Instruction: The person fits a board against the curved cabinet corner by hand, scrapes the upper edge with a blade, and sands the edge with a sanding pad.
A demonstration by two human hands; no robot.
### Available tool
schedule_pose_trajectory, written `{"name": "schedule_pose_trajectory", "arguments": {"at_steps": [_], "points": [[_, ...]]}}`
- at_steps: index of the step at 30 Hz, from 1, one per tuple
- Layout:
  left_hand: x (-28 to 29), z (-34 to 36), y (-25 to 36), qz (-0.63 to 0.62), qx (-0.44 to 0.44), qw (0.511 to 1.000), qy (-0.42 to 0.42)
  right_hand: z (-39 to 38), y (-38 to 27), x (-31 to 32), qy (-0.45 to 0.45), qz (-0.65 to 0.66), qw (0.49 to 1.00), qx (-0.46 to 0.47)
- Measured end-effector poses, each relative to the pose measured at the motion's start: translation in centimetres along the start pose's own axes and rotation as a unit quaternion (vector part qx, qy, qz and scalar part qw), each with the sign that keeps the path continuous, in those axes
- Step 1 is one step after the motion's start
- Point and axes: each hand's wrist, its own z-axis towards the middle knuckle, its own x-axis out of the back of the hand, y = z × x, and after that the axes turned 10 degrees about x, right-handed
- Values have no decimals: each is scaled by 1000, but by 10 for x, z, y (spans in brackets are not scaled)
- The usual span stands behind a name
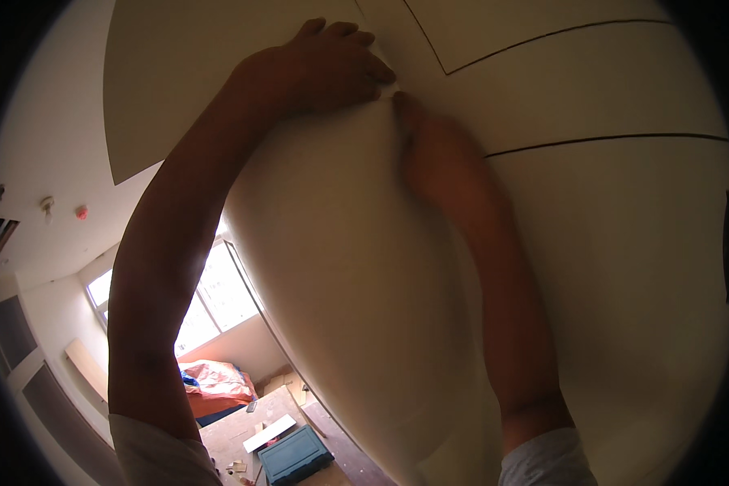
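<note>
Both arms reach up against a large pale sheet (332, 267) that bends and hangs over a surface marked with dark lines. My left hand (324, 65) rests on it near the top, fingers slightly bent and apart, pressing by a corner or seam (389, 91). Just right of that seam is my right hand (437, 162), its fingers curled and its fingertip touching there; what it holds, if anything, is hidden and blurred. Dark straight lines (591, 138) cross the pale surface (599, 227) to the right.
Below left are a window (219, 292), an orange covering (223, 377), a floor or worktop (227, 429) with a teal box (296, 454), a white strip (269, 431) and scraps. A pale board (85, 368) leans at the wall. A ceiling (57, 170) with fittings shows left.
</note>
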Motion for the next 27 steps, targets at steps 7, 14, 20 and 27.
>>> {"name": "schedule_pose_trajectory", "arguments": {"at_steps": [7, 14, 20, 27], "points": [[-5, 2, -2, 0, 3, 1000, -18, 8, -18, 13, -63, -37, 996, -50], [4, 2, -1, -9, -2, 999, -38, 8, -5, 20, -78, -41, 996, -5], [1, -2, -6, -1, 3, 999, -34, 13, -10, 21, -105, -32, 994, 5], [2, 3, -4, 4, 3, 999, -35, 15, -5, 25, -80, 5, 997, -17]]}}
